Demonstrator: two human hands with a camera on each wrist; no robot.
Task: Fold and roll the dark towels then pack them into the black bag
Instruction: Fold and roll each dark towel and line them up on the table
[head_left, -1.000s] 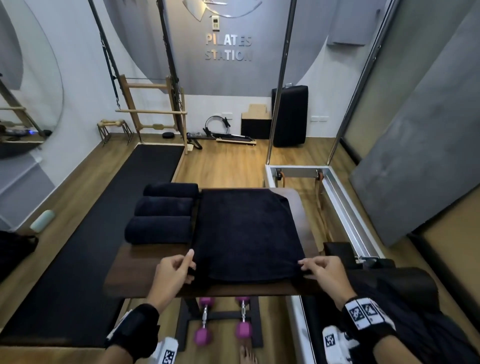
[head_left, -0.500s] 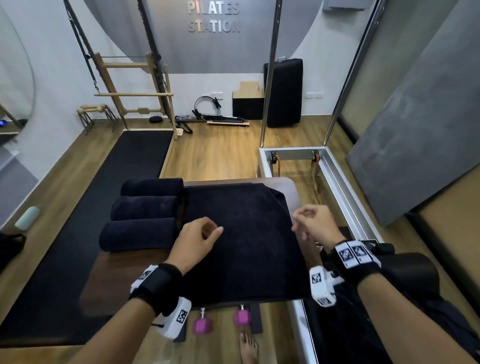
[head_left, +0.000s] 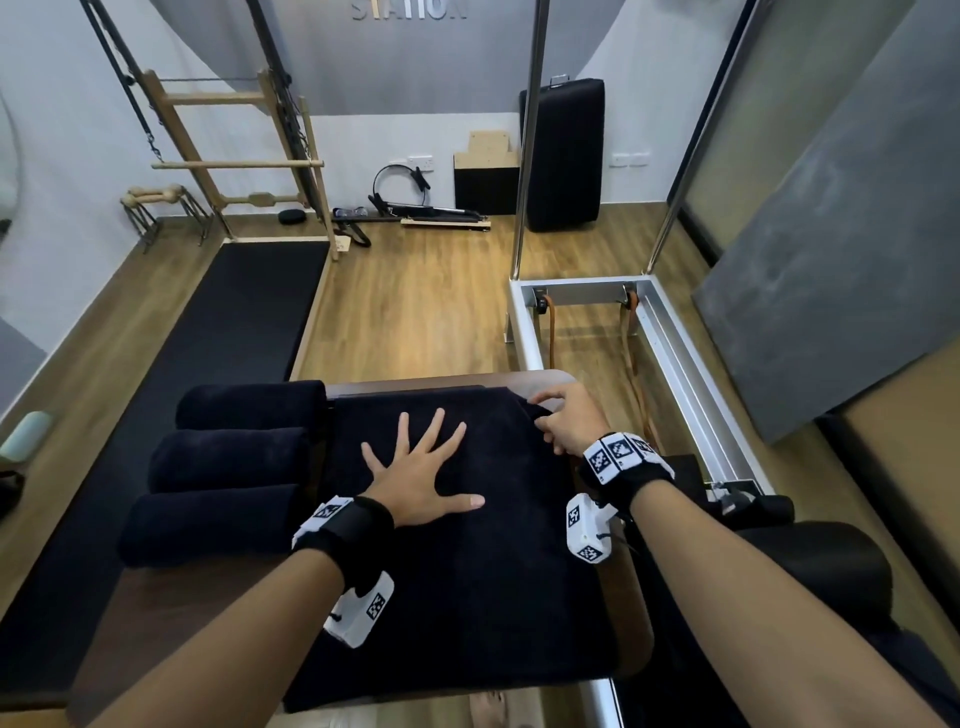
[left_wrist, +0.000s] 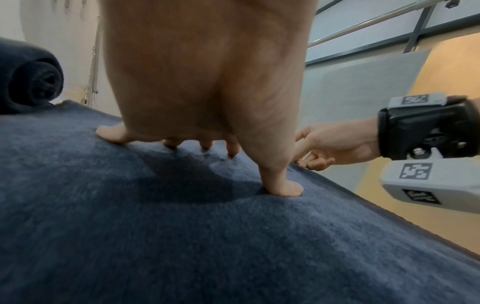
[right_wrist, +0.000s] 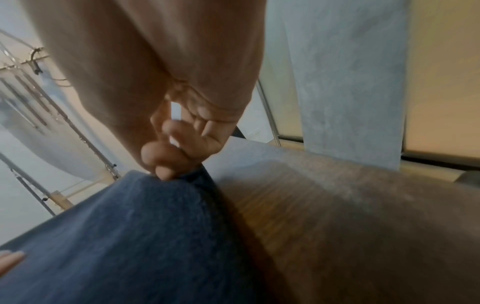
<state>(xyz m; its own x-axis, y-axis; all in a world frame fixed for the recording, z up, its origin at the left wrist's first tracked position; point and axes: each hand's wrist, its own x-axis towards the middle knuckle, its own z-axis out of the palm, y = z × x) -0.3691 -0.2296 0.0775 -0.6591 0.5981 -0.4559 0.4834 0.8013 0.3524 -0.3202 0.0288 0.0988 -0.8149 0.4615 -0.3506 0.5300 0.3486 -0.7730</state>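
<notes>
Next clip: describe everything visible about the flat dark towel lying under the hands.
The flat dark towel is navy-black, plush terry, spread across the wooden table, its near edge hanging over the table's front. Three rolled towels lie beside it on the left. The left hand presses on it, fingers splayed flat. The right hand pinches its far right corner, lifting that corner slightly.

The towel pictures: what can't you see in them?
- The black bag: no view clearly shows it.
- The flat towel: its near edge hangs past the table in the head view; the left hand covers its middle.
- The right hand pinches the towel's far corner; the right wrist view is blurred.
- Rolled towels: their far ends are out of sight in the head view.
</notes>
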